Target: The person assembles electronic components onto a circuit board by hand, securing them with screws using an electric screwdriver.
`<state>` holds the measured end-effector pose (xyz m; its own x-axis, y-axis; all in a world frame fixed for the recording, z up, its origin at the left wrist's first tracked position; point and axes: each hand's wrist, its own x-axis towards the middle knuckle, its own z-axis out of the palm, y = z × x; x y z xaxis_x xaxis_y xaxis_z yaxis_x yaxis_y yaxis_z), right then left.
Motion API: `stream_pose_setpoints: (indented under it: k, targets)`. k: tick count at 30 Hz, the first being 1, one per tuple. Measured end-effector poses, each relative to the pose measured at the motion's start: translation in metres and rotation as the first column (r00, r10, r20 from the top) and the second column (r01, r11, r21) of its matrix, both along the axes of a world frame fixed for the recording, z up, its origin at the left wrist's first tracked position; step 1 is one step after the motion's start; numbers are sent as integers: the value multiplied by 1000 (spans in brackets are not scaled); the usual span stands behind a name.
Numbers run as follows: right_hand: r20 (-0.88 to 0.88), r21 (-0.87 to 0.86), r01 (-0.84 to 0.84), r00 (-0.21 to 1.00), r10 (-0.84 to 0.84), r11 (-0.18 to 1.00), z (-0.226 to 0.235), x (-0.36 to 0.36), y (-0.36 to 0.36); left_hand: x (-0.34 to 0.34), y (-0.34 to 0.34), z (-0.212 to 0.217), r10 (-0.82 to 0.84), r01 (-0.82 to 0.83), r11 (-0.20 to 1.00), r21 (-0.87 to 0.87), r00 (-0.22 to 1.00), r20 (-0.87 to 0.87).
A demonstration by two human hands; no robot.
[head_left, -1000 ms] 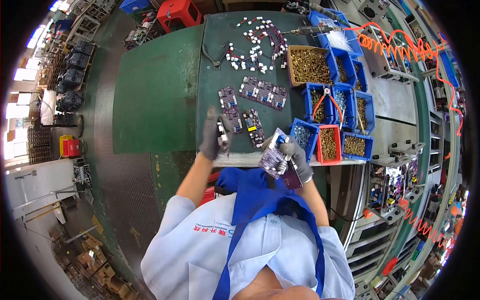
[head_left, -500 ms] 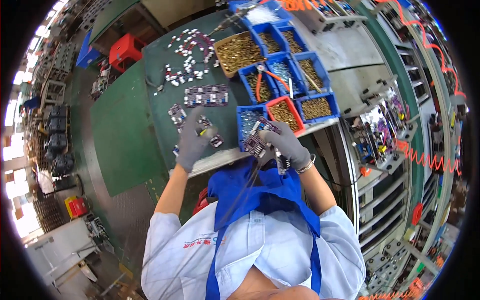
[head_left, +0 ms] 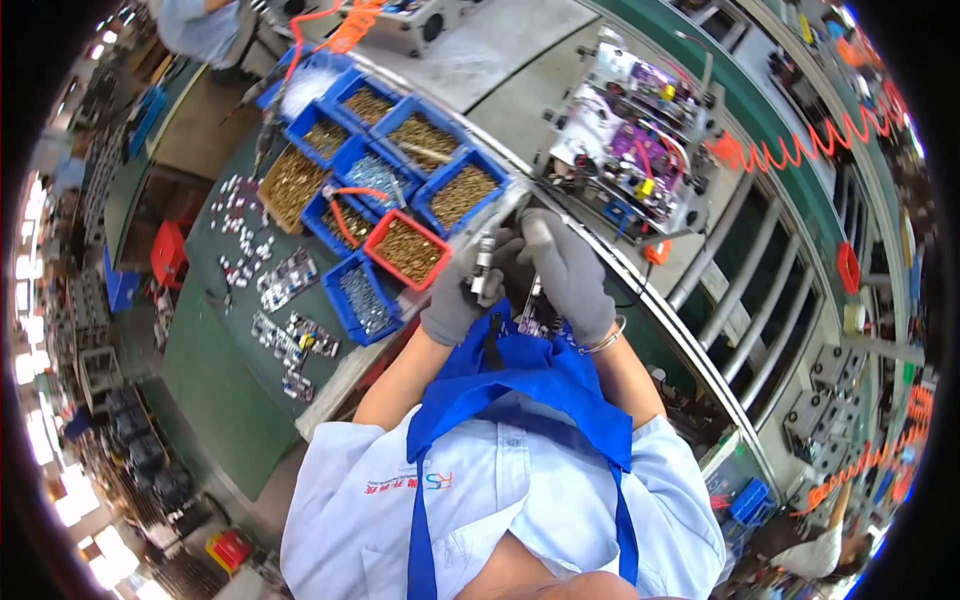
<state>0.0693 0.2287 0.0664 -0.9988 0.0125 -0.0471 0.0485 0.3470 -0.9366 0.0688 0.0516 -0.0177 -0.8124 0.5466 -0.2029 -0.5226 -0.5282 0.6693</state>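
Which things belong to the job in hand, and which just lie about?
Job in hand:
slim white-and-dark piece in grey-gloved left hand
purple circuit board at grey-gloved right hand

Probably uninvolved:
red plastic stool
orange coiled hose

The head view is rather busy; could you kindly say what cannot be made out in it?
In the head view:
Purple circuit board: partly hidden by the grey-gloved right hand.
Narrow, partly white piece: too small to identify, partly covered by the grey-gloved left hand.
Brass-coloured metal pieces in the red plastic bin: too small to tell their shape.
Co-worker in light-blue clothing: cut off by the upper edge.
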Motion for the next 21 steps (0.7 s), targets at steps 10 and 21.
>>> stream_pose_setpoints:
  k: [10,21]
  targets:
    - [-153,197,255,962,-227,947,16,-34,84,-31,92,72,-418,370,881,-296,901,-116]
    - [-198,661,-85,938,283,745,76,-80,152,-136,116,67,-420,378,887,-266,899,-122]
